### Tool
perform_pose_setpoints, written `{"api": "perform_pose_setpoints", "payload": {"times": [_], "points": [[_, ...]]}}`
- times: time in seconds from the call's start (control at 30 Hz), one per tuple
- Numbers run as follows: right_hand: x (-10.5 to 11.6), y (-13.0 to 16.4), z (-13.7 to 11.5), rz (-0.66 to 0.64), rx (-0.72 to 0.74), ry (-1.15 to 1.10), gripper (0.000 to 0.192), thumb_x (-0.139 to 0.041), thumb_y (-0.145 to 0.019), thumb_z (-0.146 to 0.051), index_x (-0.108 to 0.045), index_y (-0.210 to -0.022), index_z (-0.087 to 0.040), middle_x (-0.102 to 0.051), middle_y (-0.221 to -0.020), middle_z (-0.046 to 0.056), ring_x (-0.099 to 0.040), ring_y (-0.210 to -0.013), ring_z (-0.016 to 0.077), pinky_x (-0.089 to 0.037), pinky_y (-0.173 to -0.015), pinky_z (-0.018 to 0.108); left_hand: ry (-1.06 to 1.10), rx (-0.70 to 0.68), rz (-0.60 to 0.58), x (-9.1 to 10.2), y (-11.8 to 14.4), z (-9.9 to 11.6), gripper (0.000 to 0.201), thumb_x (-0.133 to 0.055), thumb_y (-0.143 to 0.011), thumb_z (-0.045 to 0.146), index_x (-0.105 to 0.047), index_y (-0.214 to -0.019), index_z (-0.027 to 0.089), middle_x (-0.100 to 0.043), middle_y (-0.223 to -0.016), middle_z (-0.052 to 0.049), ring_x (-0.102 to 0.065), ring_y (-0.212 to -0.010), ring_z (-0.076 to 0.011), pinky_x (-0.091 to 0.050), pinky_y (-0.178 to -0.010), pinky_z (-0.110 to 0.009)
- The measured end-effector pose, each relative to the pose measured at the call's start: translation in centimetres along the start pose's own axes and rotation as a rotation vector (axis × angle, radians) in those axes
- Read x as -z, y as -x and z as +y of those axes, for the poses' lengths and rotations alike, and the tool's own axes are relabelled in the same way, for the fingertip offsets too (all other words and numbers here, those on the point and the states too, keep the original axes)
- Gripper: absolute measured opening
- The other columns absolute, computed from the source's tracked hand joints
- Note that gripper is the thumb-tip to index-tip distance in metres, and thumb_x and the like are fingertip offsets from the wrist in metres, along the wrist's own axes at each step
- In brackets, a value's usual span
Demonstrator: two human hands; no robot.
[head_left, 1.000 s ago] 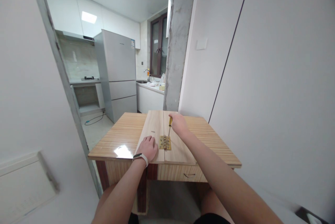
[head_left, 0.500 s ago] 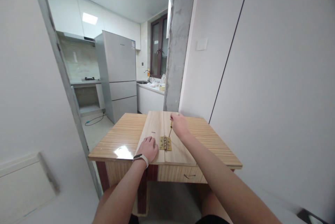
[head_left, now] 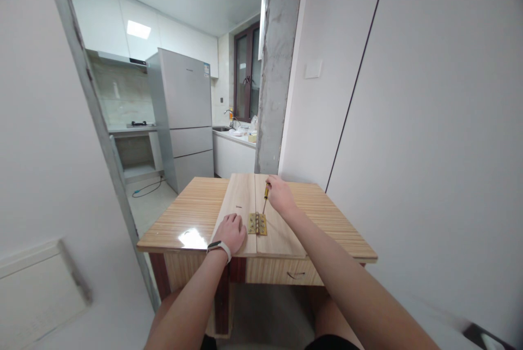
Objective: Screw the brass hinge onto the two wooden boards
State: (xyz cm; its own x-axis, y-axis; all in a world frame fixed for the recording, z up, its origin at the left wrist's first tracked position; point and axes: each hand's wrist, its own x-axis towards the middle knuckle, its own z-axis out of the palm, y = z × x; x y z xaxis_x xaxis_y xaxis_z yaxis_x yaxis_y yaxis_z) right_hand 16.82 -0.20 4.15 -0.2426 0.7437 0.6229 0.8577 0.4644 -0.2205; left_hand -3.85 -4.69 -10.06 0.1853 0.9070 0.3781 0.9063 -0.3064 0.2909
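On the tabletop (head_left: 196, 205), little has changed since half a second ago: my right hand (head_left: 278, 195) stays put, its grip closed round the yellow screwdriver (head_left: 265, 197), whose tip meets the brass hinge (head_left: 257, 224) joining two boards (head_left: 241, 203). My left hand (head_left: 231, 231) lies flat, grip released, pressing the left board just beside the hinge.

Striped wooden table (head_left: 196, 213), two pale boards (head_left: 245, 203) flat on top (edges touching), glare patch
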Motion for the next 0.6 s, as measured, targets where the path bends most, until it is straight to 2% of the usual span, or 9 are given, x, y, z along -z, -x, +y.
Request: {"api": "perform_pose_setpoints", "payload": {"times": [0.2, 0.37, 0.6], "points": [[0.07, 0.32, 0.18, 0.048, -0.011, 0.041, 0.025, -0.050, -0.093, -0.007, -0.070, -0.101, -0.020, -0.067, -0.105, 0.009, -0.056, -0.104, 0.0203, -0.038, -0.090, 0.027, 0.000, 0.000, 0.001, -0.03, 0.04, -0.03, 0.037, -0.041, -0.097, 0.038, -0.061, -0.120, 0.019, -0.060, -0.129, -0.012, -0.047, -0.125, -0.0266, -0.032, -0.110, -0.038], [0.41, 0.31, -0.08, 0.022, 0.027, 0.088, 0.025, -0.049, -0.094, -0.008, -0.070, -0.099, -0.019, -0.069, -0.101, 0.010, -0.056, -0.100, 0.0207, -0.037, -0.088, 0.028, -0.007, -0.014, 0.014, -0.05, 0.10, -0.10, 0.037, -0.041, -0.097, 0.038, -0.062, -0.119, 0.019, -0.060, -0.128, -0.013, -0.048, -0.124, -0.0264, -0.033, -0.110, -0.038], [0.69, 0.31, -0.62, 0.018, 0.029, 0.141, 0.017, -0.059, -0.096, -0.022, -0.063, -0.080, -0.020, -0.069, -0.088, 0.007, -0.056, -0.086, 0.0200, -0.035, -0.076, 0.029, -0.003, 0.011, -0.016, 0.05, 0.01, 0.02, 0.041, -0.039, -0.097, 0.040, -0.061, -0.124, 0.019, -0.058, -0.134, -0.013, -0.045, -0.128, -0.0274, -0.030, -0.112, -0.039]]}}
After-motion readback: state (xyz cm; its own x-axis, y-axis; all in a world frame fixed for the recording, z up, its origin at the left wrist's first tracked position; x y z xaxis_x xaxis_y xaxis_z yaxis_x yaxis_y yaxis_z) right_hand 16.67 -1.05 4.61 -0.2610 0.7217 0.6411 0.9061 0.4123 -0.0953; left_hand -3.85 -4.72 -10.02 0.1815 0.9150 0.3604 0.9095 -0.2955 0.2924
